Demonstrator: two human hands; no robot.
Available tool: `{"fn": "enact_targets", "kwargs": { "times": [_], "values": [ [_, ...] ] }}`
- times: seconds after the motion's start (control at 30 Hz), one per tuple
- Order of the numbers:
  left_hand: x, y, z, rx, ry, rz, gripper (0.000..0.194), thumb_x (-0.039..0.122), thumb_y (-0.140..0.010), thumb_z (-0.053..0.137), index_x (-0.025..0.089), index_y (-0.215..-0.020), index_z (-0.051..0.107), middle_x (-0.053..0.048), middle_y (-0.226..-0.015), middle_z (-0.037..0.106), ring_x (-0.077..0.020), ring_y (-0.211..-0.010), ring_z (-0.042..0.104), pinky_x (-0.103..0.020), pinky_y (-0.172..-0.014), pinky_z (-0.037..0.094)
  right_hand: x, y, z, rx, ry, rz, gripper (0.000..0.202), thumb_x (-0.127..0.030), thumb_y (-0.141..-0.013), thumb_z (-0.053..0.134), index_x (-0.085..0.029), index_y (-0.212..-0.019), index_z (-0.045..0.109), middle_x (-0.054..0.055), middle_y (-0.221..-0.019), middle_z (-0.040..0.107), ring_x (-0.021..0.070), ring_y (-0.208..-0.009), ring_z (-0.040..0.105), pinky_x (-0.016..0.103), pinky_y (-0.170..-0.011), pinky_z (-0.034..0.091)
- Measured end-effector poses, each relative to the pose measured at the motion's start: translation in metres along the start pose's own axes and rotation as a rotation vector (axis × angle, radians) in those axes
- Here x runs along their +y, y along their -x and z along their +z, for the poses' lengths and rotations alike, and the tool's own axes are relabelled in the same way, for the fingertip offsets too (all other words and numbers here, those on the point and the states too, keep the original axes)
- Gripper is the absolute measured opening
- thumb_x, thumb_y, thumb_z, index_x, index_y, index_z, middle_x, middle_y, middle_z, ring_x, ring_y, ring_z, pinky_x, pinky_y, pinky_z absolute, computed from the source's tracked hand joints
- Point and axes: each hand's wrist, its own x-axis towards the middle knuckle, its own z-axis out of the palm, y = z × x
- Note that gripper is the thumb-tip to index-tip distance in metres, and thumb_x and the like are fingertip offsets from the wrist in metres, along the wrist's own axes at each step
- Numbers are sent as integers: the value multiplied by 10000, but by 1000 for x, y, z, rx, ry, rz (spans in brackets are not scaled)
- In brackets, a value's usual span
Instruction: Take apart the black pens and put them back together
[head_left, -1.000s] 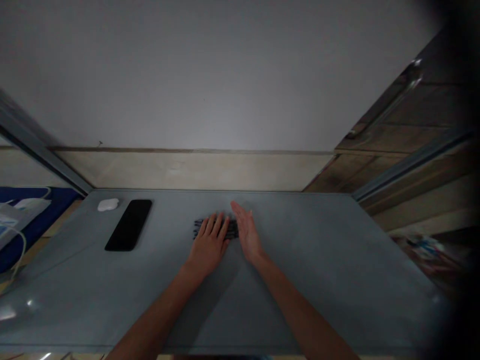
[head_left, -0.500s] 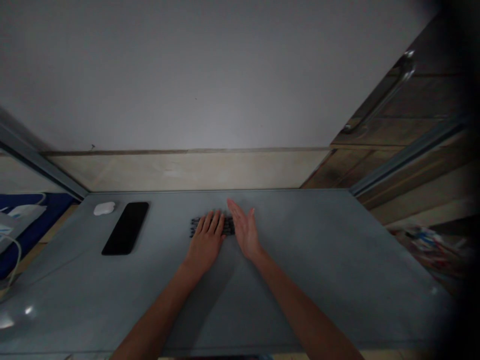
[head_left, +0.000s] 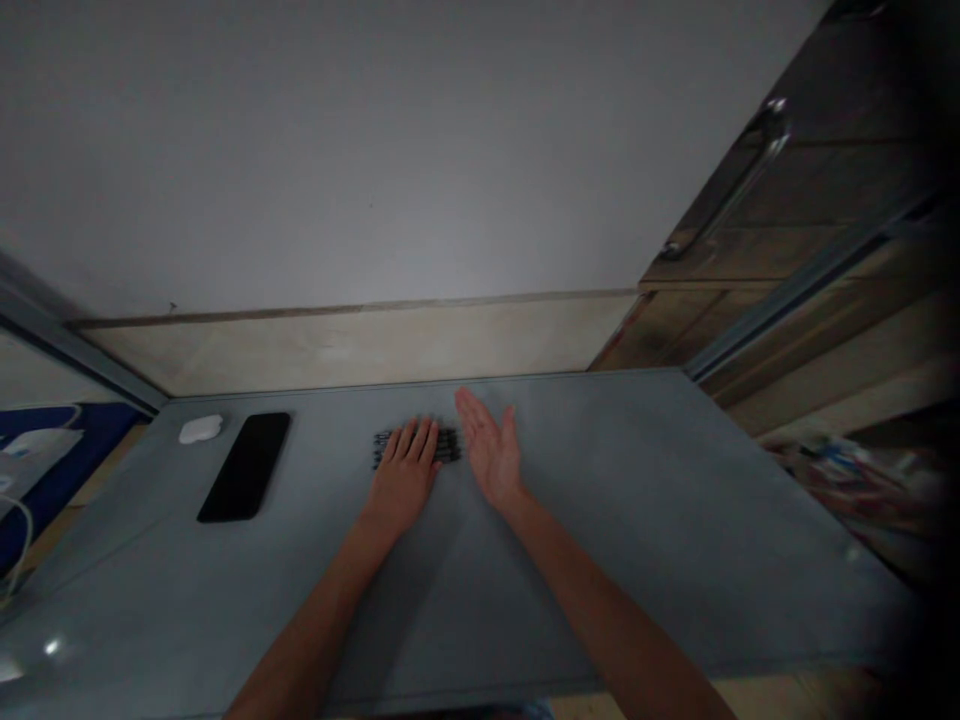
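Several slim, dark pen-like sticks (head_left: pixel 448 446) lie side by side in a small bundle on the grey table (head_left: pixel 615 480). My left hand (head_left: pixel 405 482) rests flat across them, palm down and fingers stretched out, hiding their middle. Their ends show on either side of it. Just right of the bundle, my right hand (head_left: pixel 491 455) is held on edge with its palm turned to the left, fingers straight and thumb apart. A narrow gap lies between it and the sticks' right ends.
A black phone (head_left: pixel 246 466) lies flat to the left, with a white earbud case (head_left: pixel 201 429) behind it. The wall (head_left: pixel 420 340) borders the table's back edge. Grey posts rise at both back corners, and a metal handle (head_left: pixel 727 195) shows at the upper right.
My right hand has come away from the sticks' right ends, and its palm has turned more into view. The left hand still lies on them. The whole view has tilted slightly.
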Motion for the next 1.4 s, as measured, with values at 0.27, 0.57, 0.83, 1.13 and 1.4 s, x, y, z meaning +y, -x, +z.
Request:
{"fn": "enact_targets", "kwargs": {
  "times": [0.27, 0.57, 0.83, 1.13, 1.4],
  "values": [
    [0, 1, 1, -18, -9, -9, 547, 329, -998, 321, 151, -1511, 256, -87, -1564, 287, -273, -1448, 229, -508, -1161, 260, -21, 10, 6, -57, 19, -47, 639, -691, -906, 316, -245, -1189, 677, 66, -1342, 599, 247, -1341, 449, 441, -1194, 199],
    [0, 2, -1, -16, 2, 6, 533, 293, -997, 307, 184, -1515, 255, -60, -1558, 306, -271, -1448, 231, -514, -1159, 265, -16, 11, 7, -52, 100, -17, 653, -707, -898, 296, -271, -1211, 667, 28, -1397, 551, 234, -1396, 367, 431, -1205, 151],
    [1, 2, -4, -10, 18, 9, 550, 310, -995, 312, 173, -1521, 227, -67, -1557, 308, -258, -1455, 215, -510, -1156, 275, 2, 23, 17, -53, 210, -24, 556, -656, -936, 291, -383, -1367, 511, -111, -1532, 340, 131, -1476, 124, 387, -1216, 10],
    [4, 1, -5, -1, 30, -6, 537, 310, -997, 310, 141, -1505, 274, -79, -1550, 320, -270, -1444, 242, -497, -1166, 263, 4, 26, 21, -24, 234, -73, 505, -626, -951, 302, -418, -1368, 494, -132, -1553, 288, 121, -1478, 104, 395, -1215, 38],
    [4, 0, -3, 8, 45, -15, 530, 292, -988, 327, 154, -1499, 294, -72, -1544, 338, -261, -1441, 255, -469, -1161, 289, 15, 23, 16, 88, 397, -74, 511, -639, -946, 286, -424, -1344, 523, -142, -1573, 228, 138, -1482, 87, 410, -1214, -2]
  ]
}}
